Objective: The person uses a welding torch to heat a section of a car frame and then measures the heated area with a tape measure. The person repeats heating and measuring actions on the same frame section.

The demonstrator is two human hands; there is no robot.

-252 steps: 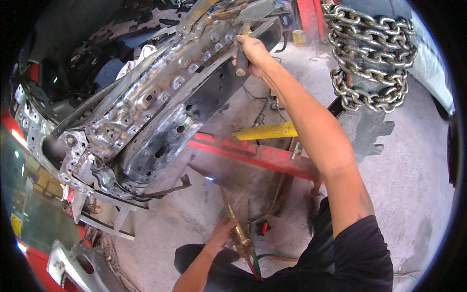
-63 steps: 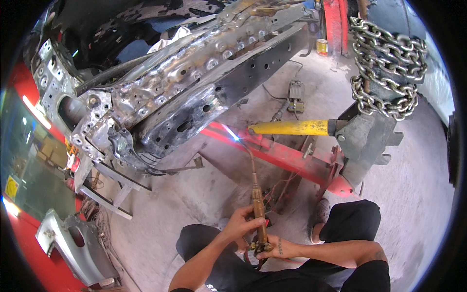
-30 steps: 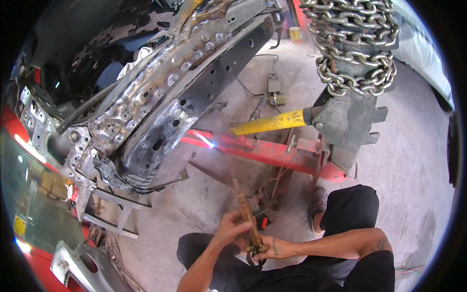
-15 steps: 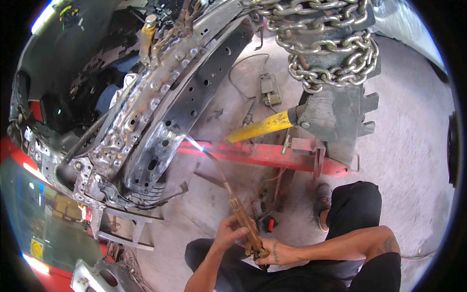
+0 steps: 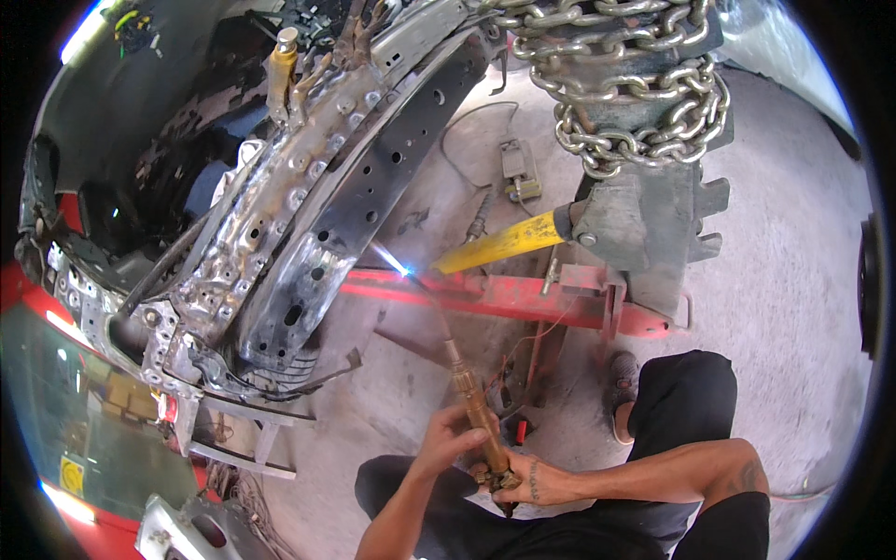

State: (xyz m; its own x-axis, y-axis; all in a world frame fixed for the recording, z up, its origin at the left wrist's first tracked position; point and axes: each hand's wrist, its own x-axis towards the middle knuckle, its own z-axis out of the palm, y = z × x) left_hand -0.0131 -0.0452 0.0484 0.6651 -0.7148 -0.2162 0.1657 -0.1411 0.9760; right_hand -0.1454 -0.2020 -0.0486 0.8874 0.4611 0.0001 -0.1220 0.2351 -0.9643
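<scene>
A brass gas torch (image 5: 477, 411) slants up and away from my lap, with a thin bent neck. A bright blue-white flame (image 5: 397, 264) shoots from its tip toward the edge of a dark metal rail (image 5: 345, 224) full of holes. My left hand (image 5: 453, 441) is closed about the torch body, its thumb lying along the side; its other fingers are partly hidden. Nearer me, my right hand (image 5: 534, 479) grips the torch's rear end by the valves, its fingertips mostly hidden. The rail belongs to a stripped car body (image 5: 252, 233) of bare, spot-welded metal.
A yellow cylinder (image 5: 504, 243) joins a grey steel post wrapped in heavy chain (image 5: 644, 140). Below runs a red steel beam (image 5: 495, 294). A grey box with a cable (image 5: 520, 172) lies on the concrete floor. A loose metal panel (image 5: 187, 532) rests at lower left.
The torch tip has shifted right and slightly away from me, and the flame now points at a spot farther up the rail's edge. Both hands keep their grip; the left has moved slightly right.
</scene>
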